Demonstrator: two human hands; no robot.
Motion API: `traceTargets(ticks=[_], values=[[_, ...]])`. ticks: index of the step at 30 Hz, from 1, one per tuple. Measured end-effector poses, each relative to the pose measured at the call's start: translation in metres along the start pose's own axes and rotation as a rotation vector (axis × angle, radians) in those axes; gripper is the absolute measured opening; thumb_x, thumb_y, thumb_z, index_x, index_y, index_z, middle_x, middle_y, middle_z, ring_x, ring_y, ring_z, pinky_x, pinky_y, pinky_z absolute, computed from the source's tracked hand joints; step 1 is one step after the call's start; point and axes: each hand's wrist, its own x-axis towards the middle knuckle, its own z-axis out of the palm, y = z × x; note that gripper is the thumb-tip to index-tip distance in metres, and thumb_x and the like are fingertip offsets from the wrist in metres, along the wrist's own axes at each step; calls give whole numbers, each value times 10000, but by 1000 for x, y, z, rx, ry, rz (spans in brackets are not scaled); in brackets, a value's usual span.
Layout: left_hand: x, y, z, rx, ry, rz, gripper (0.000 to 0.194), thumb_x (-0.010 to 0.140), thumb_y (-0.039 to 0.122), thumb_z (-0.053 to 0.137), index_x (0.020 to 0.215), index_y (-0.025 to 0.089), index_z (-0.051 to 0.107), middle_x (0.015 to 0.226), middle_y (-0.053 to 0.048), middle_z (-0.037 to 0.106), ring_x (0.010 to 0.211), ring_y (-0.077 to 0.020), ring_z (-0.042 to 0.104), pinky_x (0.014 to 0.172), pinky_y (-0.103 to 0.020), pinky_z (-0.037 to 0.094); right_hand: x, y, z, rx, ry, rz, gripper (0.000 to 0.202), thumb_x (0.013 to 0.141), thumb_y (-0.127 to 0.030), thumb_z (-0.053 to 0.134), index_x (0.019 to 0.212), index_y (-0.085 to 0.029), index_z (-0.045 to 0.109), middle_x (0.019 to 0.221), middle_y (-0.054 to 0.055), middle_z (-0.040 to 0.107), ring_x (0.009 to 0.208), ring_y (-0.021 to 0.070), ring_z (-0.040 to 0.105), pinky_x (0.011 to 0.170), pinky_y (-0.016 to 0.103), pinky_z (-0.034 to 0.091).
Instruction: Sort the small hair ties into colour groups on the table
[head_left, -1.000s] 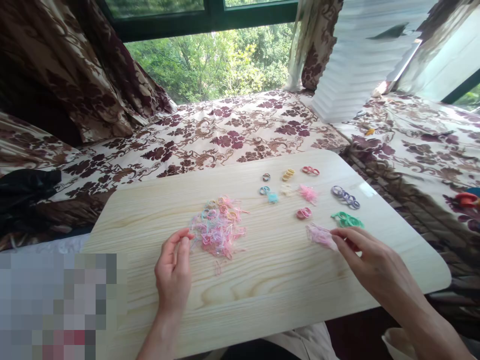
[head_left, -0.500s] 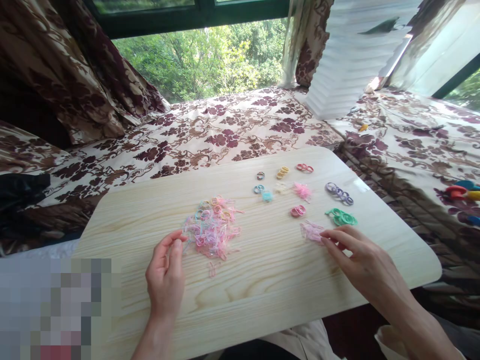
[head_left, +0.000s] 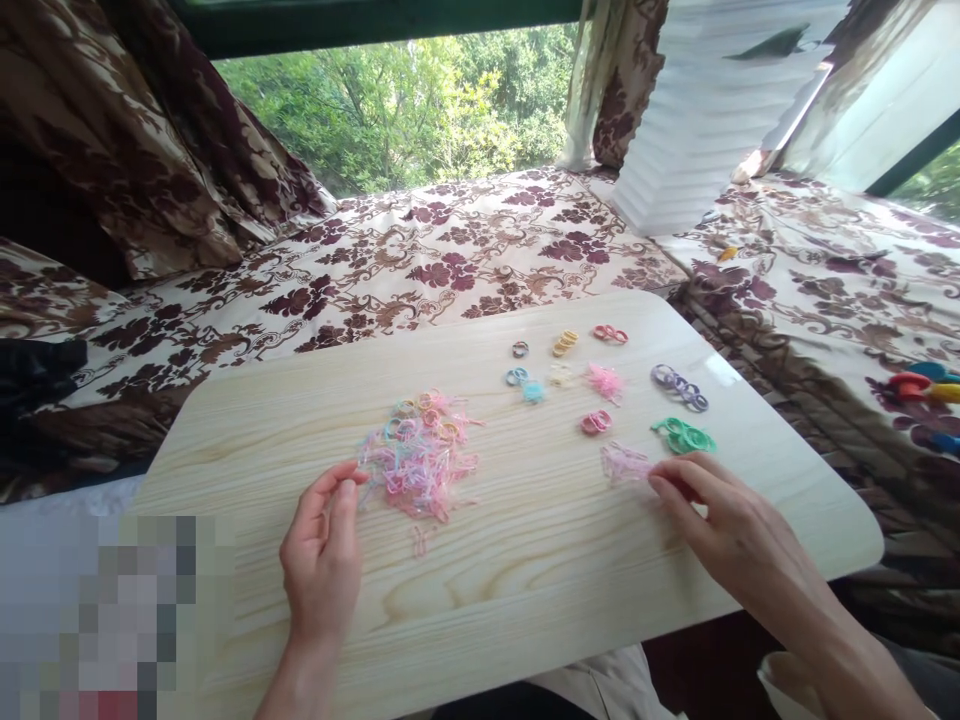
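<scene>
A mixed pile of small pink, lilac and blue bands (head_left: 424, 455) lies left of centre on the wooden table (head_left: 525, 560). My left hand (head_left: 324, 545) is beside the pile's left edge, its fingers curled and a gap showing between thumb and fingers. My right hand (head_left: 720, 510) has its thumb and forefinger pinched together at the right end of a small lilac heap (head_left: 624, 462); what they hold, if anything, is too small to tell. Behind that hand lie green ties (head_left: 684, 436), and to the left of these, pink ties (head_left: 596, 423).
Farther back are purple ties (head_left: 679, 387), red ties (head_left: 610, 334), yellow ties (head_left: 565, 343), a pink heap (head_left: 604, 383) and a light-blue heap (head_left: 533, 392). Colourful toy pieces (head_left: 911, 386) lie on the patterned cloth (head_left: 450, 270) at the right.
My right thumb and forefinger have closed together and shifted slightly right. My left hand has moved a little left. The view has shifted slightly.
</scene>
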Motion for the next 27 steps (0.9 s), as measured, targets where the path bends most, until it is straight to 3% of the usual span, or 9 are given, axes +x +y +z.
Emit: traceTargets(ticks=[14, 27], values=[[0, 0, 0, 10, 7, 12, 305, 857, 436, 587, 1018, 191, 672, 942, -32, 710, 957, -207, 650, 935, -346, 484, 9, -8, -11, 96, 94, 24, 294, 918, -466, 439, 819, -261, 626, 876, 41, 670, 713, 177, 630, 640, 301, 487], [2, -5, 0, 10, 22, 42, 285, 853, 424, 593, 996, 192, 677, 934, -28, 708, 929, -199, 645, 961, -352, 476, -13, 4, -14, 104, -12, 29, 309, 905, -441, 454, 873, -258, 701, 943, 39, 722, 769, 177, 688, 614, 275, 521]])
